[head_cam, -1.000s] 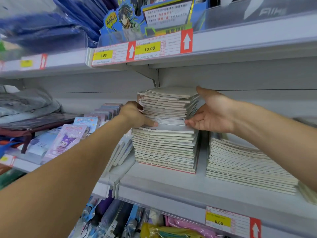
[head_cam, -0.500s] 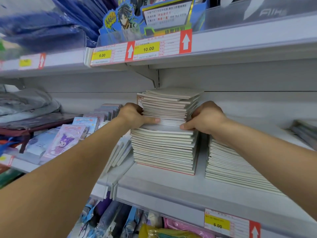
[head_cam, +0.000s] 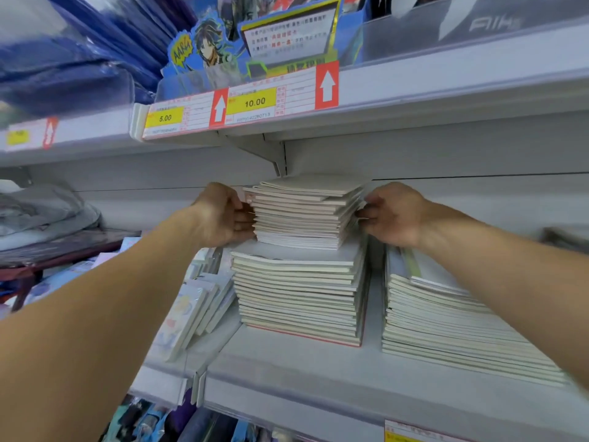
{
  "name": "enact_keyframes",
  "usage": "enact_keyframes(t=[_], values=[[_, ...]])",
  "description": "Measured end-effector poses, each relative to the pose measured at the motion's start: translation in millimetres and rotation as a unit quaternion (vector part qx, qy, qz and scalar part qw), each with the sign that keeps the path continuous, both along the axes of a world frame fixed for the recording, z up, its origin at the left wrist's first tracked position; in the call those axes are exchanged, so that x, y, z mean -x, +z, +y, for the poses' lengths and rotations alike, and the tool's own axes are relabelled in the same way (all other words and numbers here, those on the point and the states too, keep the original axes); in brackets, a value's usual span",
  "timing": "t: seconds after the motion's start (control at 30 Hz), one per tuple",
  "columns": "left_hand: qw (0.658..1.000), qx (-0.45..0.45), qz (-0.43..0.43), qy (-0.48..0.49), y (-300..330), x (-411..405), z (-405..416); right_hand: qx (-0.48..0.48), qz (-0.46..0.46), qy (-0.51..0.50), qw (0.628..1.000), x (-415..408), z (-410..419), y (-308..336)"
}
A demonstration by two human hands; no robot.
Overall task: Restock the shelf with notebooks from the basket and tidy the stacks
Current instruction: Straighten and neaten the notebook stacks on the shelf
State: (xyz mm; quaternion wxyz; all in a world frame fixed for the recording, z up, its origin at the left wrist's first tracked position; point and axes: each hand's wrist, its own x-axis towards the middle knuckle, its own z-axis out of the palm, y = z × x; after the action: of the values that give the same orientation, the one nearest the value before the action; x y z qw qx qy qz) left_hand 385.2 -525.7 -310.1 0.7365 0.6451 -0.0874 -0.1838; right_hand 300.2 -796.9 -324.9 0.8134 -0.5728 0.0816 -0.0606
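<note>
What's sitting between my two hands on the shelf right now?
In the head view, the upper batch of notebooks sits between the left hand and right hand, resting on the taller stack.

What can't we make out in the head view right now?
- Basket: not in the head view.
- Left hand fingers: tips hidden behind the upper notebook stack.
- Right hand fingers: curled at the stack's edge, grip unclear.
- Bottom price tag: cut off by the frame edge.
- Blue packs top left: motion-blurred.
</note>
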Motion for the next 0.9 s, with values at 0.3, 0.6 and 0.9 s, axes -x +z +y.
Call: enact_keyframes(t=[0.3, 0.6, 0.9], values=[[0.994, 0.089, 0.025, -0.063, -4.4, -26.5, -35.5, -0.029, -0.008, 0.016, 0.999, -28.6, 12.8, -1.9], [0.997, 0.023, -0.001, -0.077, -4.0, -29.2, -40.7, 0.004, -0.005, 0.032, 0.999, -21.4, 24.8, 6.2], [0.994, 0.039, -0.001, -0.105, -3.2, -26.9, -43.4, -0.013, -0.042, -0.112, 0.993, -20.5, 56.1, 4.0]])
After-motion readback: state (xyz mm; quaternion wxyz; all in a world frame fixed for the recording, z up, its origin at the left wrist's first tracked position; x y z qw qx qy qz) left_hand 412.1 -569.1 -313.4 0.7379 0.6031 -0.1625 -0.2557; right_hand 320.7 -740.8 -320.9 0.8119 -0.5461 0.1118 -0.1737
